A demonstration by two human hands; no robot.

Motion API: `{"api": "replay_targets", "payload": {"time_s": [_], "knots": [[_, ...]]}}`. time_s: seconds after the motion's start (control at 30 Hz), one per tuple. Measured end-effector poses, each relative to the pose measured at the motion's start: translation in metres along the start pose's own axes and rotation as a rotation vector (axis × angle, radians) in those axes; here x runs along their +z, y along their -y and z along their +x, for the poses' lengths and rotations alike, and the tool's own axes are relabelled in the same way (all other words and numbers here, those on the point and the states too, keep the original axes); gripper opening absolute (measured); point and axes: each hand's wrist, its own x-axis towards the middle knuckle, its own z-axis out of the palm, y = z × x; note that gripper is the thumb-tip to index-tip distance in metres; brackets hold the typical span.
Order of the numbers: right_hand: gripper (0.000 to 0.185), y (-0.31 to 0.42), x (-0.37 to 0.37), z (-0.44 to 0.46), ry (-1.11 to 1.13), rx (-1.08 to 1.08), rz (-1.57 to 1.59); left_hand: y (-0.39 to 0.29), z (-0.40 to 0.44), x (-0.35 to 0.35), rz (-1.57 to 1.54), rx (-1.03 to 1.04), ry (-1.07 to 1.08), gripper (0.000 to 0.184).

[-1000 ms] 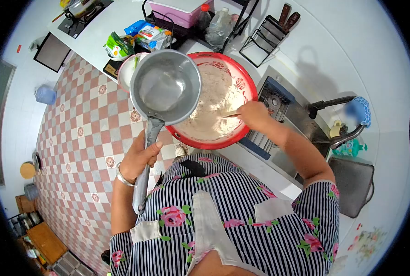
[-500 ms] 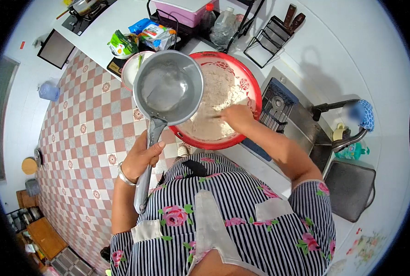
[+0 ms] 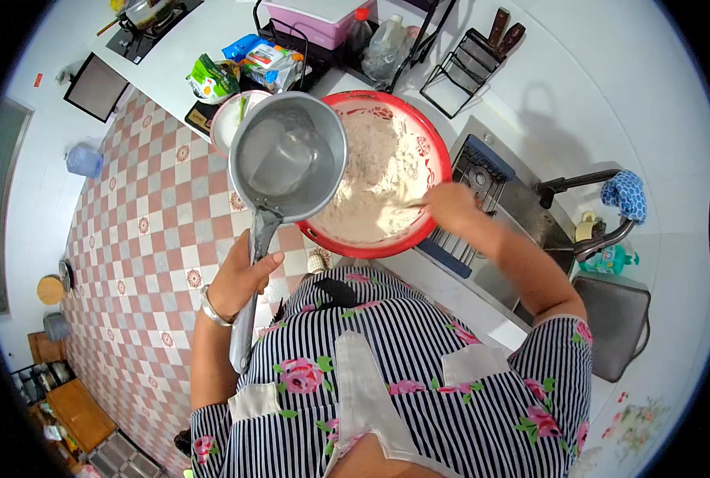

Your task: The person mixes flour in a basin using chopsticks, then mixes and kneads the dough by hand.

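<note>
By the sink: basin of flour; left hand grips pan of liquid.

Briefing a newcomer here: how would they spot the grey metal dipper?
Find the big round red-rimmed white basin mid-picture. The round grey metal dipper, in the person's left hand, overlaps its left side. Its long handle sets it apart from the basin.

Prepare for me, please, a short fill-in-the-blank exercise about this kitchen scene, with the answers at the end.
1. The round grey metal dipper is held in the ____ hand.
2. The wide round bowl containing pale powdery mixture has a ____ rim.
3. At the black wire rack, ____ brown handles are visible.

Missing words: left; red; two.
</note>
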Motion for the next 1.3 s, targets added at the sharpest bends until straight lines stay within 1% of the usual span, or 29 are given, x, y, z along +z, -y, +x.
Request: {"api": "replay_targets", "payload": {"time_s": [0.03, 0.07, 0.17, 0.37, 0.4, 0.5, 0.53, 0.6, 0.67, 0.73, 0.8, 0.83, 0.9, 0.93, 1.0, 1.07, 1.17, 1.3], "knots": [[0.021, 0.016, 0.006, 0.003, 0.001, -0.036, 0.003, -0.001, -0.001, 0.0, 0.008, -0.004, -0.002, 0.059], [0.021, 0.022, 0.004, 0.002, -0.061, -0.08, 0.054, -0.001, -0.001, 0.0, 0.013, -0.004, 0.0, 0.059], [0.021, 0.027, -0.015, 0.024, -0.244, -0.023, 0.107, 0.0, -0.003, 0.0, 0.016, -0.013, 0.007, 0.06], [0.018, 0.001, -0.052, 0.068, -0.428, 0.258, 0.035, 0.004, -0.003, 0.001, -0.005, -0.012, 0.027, 0.061], [0.018, -0.001, -0.047, 0.074, -0.431, 0.276, 0.044, 0.005, -0.004, 0.001, -0.005, -0.012, 0.03, 0.061], [0.018, 0.023, -0.012, 0.081, -0.363, 0.196, 0.039, 0.006, -0.004, -0.001, 0.003, -0.005, 0.024, 0.061], [0.018, 0.029, -0.005, 0.068, -0.343, 0.07, 0.029, 0.007, -0.005, -0.002, 0.006, -0.004, 0.023, 0.061], [0.018, 0.036, 0.009, 0.044, -0.359, 0.016, 0.112, 0.009, -0.005, -0.003, -0.005, -0.002, 0.02, 0.06], [0.018, 0.04, -0.003, 0.006, -0.237, -0.015, 0.136, 0.007, -0.005, -0.004, 0.003, -0.001, 0.011, 0.06], [0.018, 0.047, 0.009, -0.008, -0.186, -0.071, 0.159, 0.001, -0.007, -0.003, 0.023, -0.004, -0.009, 0.059], [0.018, 0.059, 0.019, -0.013, -0.142, -0.116, 0.17, 0.006, -0.006, -0.005, 0.0, -0.014, -0.002, 0.067], [0.018, 0.065, 0.021, -0.002, -0.167, -0.098, 0.185, 0.007, -0.004, -0.006, -0.009, -0.016, 0.003, 0.071], [0.018, 0.072, 0.024, 0.026, -0.216, -0.063, 0.218, 0.006, -0.002, -0.006, -0.019, -0.013, 0.008, 0.07], [0.017, 0.069, 0.017, 0.038, -0.27, -0.09, 0.256, 0.005, -0.002, -0.006, -0.023, -0.012, 0.009, 0.07], [0.017, 0.06, -0.003, 0.057, -0.323, 0.026, 0.141, 0.001, -0.003, -0.004, -0.026, -0.013, 0.003, 0.07], [0.018, 0.036, -0.016, 0.066, -0.359, 0.098, 0.106, -0.003, -0.004, -0.002, -0.024, -0.022, 0.01, 0.069], [0.019, 0.002, -0.03, 0.063, -0.306, 0.259, 0.114, -0.001, -0.003, -0.003, -0.028, -0.023, 0.019, 0.066], [0.02, -0.006, -0.019, 0.034, -0.215, 0.217, 0.015, 0.005, -0.003, -0.005, -0.054, -0.011, 0.03, 0.057]]}}
